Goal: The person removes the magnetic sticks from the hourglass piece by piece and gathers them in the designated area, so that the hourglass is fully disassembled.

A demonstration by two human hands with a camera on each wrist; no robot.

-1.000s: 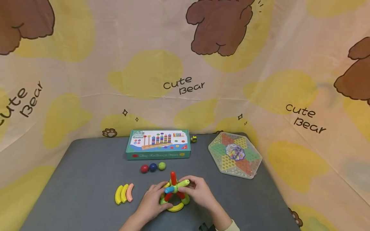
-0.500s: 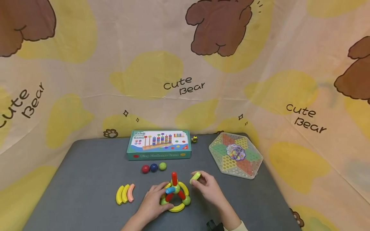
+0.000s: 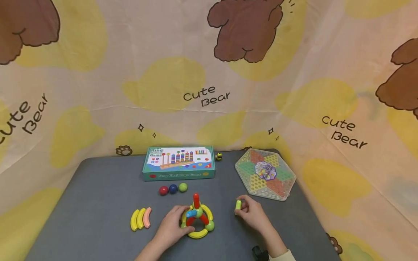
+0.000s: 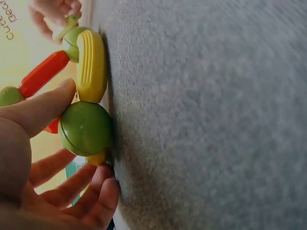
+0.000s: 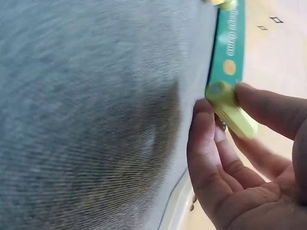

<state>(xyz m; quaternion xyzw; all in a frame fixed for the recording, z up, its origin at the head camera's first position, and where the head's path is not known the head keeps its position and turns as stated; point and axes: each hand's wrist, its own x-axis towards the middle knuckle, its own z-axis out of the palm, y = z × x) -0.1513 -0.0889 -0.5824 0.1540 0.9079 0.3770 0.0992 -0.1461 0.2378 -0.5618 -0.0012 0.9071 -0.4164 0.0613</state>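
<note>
From where I stand, the two hands are well apart. The left hand (image 3: 171,224) grips the near left corner of a toy frame (image 3: 198,212), which sits on the near middle of the bench (image 3: 104,195). Its thumb lies on the near side and its fingers curl round the far side, about a glossy green ball (image 4: 86,128). The right hand (image 3: 254,214), out to the right, pinches a light green rod (image 3: 238,205) between thumb and fingertips, clear of the frame.

The rod looks like hard plastic: light, stiff and unlikely to break. Its ribbed side should help the fingertips, and a pinch around the middle, as now, leaves both ends free. One end shows a greyish spot; it may be a magnet, but I can't be sure.

The frame is another matter. Each piece seems rigid, yet the joints are probably the weak points, so a knock could pull it apart. The smooth balls may be slippery and could swivel. I'd steady it low, at a corner ball or the curved yellow piece (image 3: 197,234) along the near edge, rather than by the upright red rod (image 3: 196,200) or the blue rod (image 3: 191,213) jutting left, which would likely come away or lever the top loose.
</note>
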